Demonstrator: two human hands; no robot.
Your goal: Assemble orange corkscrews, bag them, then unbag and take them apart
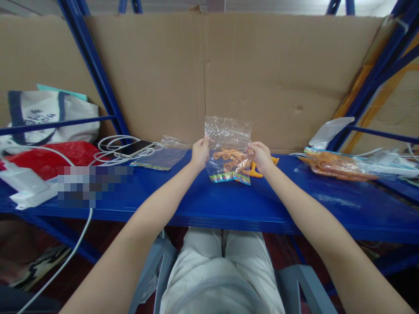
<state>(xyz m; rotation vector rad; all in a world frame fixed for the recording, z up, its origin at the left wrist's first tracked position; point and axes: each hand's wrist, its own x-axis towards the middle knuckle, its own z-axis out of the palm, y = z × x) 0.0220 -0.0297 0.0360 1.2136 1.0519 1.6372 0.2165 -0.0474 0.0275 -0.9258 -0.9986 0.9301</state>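
A clear plastic bag (228, 129) with a colourful printed strip along its lower edge hangs upright between my hands. My left hand (200, 153) pinches its left edge, and my right hand (259, 155) grips the right edge. Orange plastic parts (229, 159) with tube-like ends show through the film; whether they lie inside the bag or behind it I cannot tell. One orange piece (253, 171) sticks out past the bag's right side, below my right hand, on the blue shelf (209, 205).
On the left are another clear bag (163, 158), a phone (135, 148) with coiled white cable, a white power strip (34, 196), a red bag (62, 155) and a canvas bag (75, 115). Bagged orange parts (343, 165) lie right. Cardboard (262, 78) stands behind, between blue posts.
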